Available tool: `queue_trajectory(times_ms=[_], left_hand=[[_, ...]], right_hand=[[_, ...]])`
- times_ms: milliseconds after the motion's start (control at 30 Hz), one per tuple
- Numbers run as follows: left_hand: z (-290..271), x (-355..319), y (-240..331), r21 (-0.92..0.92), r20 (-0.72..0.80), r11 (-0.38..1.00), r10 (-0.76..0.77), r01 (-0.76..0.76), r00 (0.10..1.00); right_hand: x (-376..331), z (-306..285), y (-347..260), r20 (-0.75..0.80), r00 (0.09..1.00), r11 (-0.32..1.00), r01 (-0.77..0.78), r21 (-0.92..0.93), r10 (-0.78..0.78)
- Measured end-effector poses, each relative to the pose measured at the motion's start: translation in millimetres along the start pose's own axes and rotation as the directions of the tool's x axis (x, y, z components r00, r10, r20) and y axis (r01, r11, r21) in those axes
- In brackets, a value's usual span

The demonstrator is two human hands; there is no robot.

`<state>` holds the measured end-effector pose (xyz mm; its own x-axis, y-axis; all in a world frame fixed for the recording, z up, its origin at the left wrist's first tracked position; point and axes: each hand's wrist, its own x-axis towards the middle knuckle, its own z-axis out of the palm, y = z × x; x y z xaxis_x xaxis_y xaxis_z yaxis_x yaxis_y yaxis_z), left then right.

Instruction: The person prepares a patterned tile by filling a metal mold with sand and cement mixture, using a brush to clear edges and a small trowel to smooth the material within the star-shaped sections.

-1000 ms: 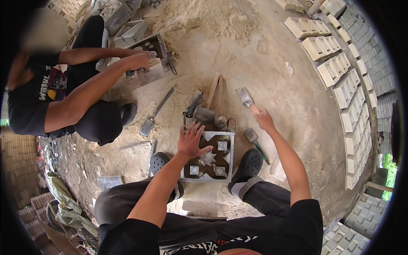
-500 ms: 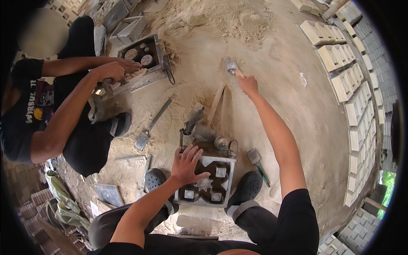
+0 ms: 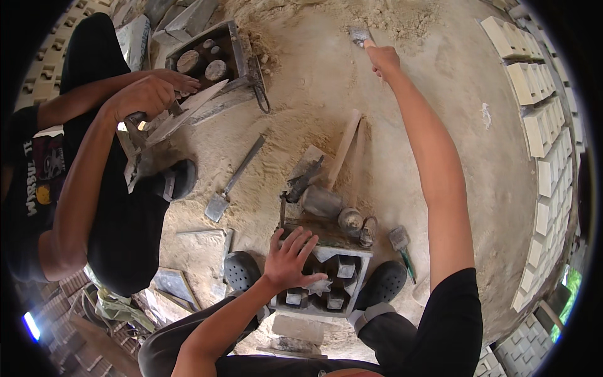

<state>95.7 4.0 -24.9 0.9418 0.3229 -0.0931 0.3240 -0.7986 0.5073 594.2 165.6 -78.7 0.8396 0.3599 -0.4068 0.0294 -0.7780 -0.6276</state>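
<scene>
While resting the left hand (image 3: 290, 261) on the metal mould (image 3: 361, 279), held a trowel (image 3: 359, 36) far forward in the right hand (image 3: 383, 61). Had the left fingers splayed wide across the mould's upper left part, palm down, with the thumb stretched toward the star-shaped insert (image 3: 320, 288). Gripped the trowel's handle in the closed right fingers, at the end of a long, outstretched arm, with the blade by the near edge of the sand heap (image 3: 402, 19). Could not tell for certain about contact between blade and sand.

Had the mould on the ground between the feet, with the left clog (image 3: 242, 270) on one side and the right clog (image 3: 381, 284) on the other. Saw square inserts (image 3: 346, 269) inside it, around the star. Had two wooden-handled mallets (image 3: 323, 202) lying just beyond the mould's far edge, and a green-handled tool (image 3: 399, 237) on the ground just beside the right clog. Noticed a long-handled scraper (image 3: 217, 206) farther left.

Sat near a co-worker (image 3: 78, 182) at another mould (image 3: 235, 53) with round inserts, gripping a flat tool (image 3: 188, 112) in one hand. Had rows of pale blocks (image 3: 526, 81) off to the right.
</scene>
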Motion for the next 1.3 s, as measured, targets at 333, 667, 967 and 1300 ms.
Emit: queue_trajectory(times_ms=[333,667,967,1300], left_hand=[[-3,2,-2,0.006,0.041,1.0,-0.02,0.02,0.999],[-3,-2,-3,0.014,0.105,0.998,-0.057,0.056,0.993],[-9,-1,0,0.042,0.121,0.996,-0.081,0.077,0.989],[-10,-2,4,0.013,-0.003,1.0,-0.004,0.004,1.0]], right_hand=[[52,18,-51,-0.012,1.0,1.0,-0.025,-0.003,0.025],[101,36,-75,0.029,1.0,0.999,-0.004,-0.037,0.005],[79,39,0,0.021,0.994,0.99,0.11,-0.086,-0.108],[-18,3,43,0.063,0.987,0.988,0.15,-0.036,-0.147]])
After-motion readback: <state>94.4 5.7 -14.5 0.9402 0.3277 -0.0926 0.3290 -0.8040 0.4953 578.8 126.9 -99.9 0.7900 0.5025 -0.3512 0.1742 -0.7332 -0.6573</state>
